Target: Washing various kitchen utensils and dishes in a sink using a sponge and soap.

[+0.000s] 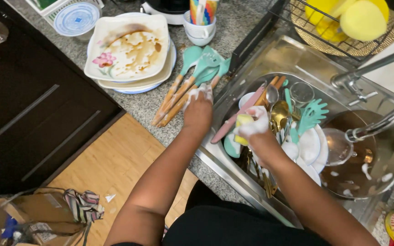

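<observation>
Soap foam covers both hands in the middle of the frame. The left hand (198, 107) reaches over the edge of the sink (270, 50) to the grey counter (137, 105). Its grip is clenched on the end of one of the teal spoons with wooden handles (192, 79), which lie side by side on the counter, just left of the sink. The right hand (255, 128) is over the sink, and its grip is closed around a yellow sponge (241, 124) that pokes out between the foamy fingers.

Under the right hand the sink is full. A pink spatula (235, 116) lies slanted across it. Gold spoons (279, 111), a teal slotted turner (311, 116), a clear glass (302, 91) and white plates (310, 146) are piled together. A big metal bowl (384, 150) with brown water sits at the right, under the tap (379, 61).

At the upper left, a stack of dirty plates (131, 50) with brown sauce rests on the counter. A white cup (199, 29) stands beside it. Yellow sponges (352, 16) sit in a wire rack (297, 13) at the upper right.
</observation>
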